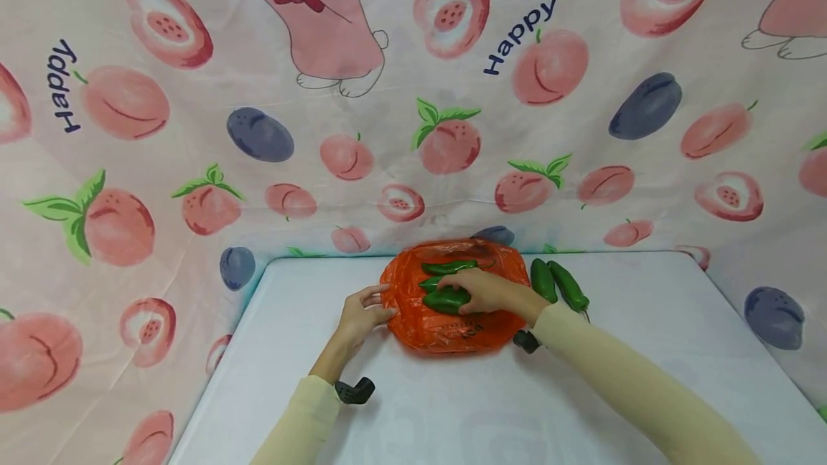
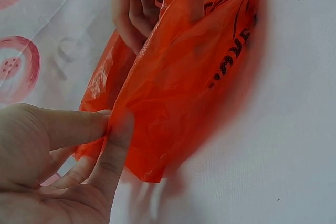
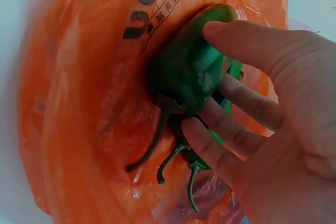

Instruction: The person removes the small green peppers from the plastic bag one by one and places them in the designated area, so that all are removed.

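An orange plastic bag (image 1: 413, 332) with black print lies on the white table. My left hand (image 1: 358, 318) pinches its left edge between thumb and fingers, the thin plastic (image 2: 157, 114) standing up from the fingertips in the left wrist view. My right hand (image 1: 481, 289) holds a thick green pepper (image 3: 184, 66) against the orange plastic, thumb on one side and fingers on the other. More green peppers lie beside it, one of them a slim pepper (image 1: 449, 267) farther back; their stems show in the right wrist view, partly hidden by my fingers.
Right of the bag, two more green peppers, a nearer one (image 1: 543, 280) and a longer one (image 1: 568, 285), lie on the table (image 1: 426, 407), partly behind my right forearm. A fruit-printed cloth (image 1: 400, 128) hangs behind the table's back edge.
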Available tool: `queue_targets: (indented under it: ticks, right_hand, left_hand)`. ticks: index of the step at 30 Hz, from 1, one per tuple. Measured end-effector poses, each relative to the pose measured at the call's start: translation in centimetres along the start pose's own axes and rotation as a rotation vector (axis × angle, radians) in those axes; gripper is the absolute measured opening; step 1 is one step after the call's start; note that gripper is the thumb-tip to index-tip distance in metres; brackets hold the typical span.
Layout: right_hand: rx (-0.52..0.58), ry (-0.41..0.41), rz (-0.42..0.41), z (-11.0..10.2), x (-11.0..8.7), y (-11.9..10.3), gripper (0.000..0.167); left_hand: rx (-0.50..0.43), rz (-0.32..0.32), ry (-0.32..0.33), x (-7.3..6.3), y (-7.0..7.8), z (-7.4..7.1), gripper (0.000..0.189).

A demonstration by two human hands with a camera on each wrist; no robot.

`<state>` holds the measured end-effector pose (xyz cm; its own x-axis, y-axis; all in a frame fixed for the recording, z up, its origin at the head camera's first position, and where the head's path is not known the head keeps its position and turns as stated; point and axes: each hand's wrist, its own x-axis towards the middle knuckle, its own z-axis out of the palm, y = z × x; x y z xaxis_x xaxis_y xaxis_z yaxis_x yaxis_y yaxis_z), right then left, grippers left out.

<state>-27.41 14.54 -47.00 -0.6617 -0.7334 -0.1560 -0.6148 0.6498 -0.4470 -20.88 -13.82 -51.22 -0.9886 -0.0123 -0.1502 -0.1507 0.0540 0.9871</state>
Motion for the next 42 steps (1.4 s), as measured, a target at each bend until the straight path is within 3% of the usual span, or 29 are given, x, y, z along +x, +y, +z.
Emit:
queue_targets:
  ticks: [9, 18, 29, 42]
  right_hand:
    - [-0.034, -0.024, 0.000, 0.45, 0.53, -0.03, 0.053]
    - [0.008, -0.055, 0.027, 0.30, 0.36, -0.52, 0.049]
    - [0.004, -0.046, -0.002, 0.55, 0.43, -0.44, 0.050]
    - [0.018, -0.047, 0.018, 0.59, 0.41, -0.48, 0.050]
  left_hand:
    - [0.007, -0.002, -0.009, -0.19, 0.17, 0.12, 0.053]
    - [0.019, -0.003, -0.006, -0.07, 0.07, 0.09, 0.050]
    - [0.009, -0.013, -0.004, -0.12, 0.06, 0.14, 0.051]
    - [0.021, -0.025, 0.011, 0.09, 0.02, 0.20, 0.050]
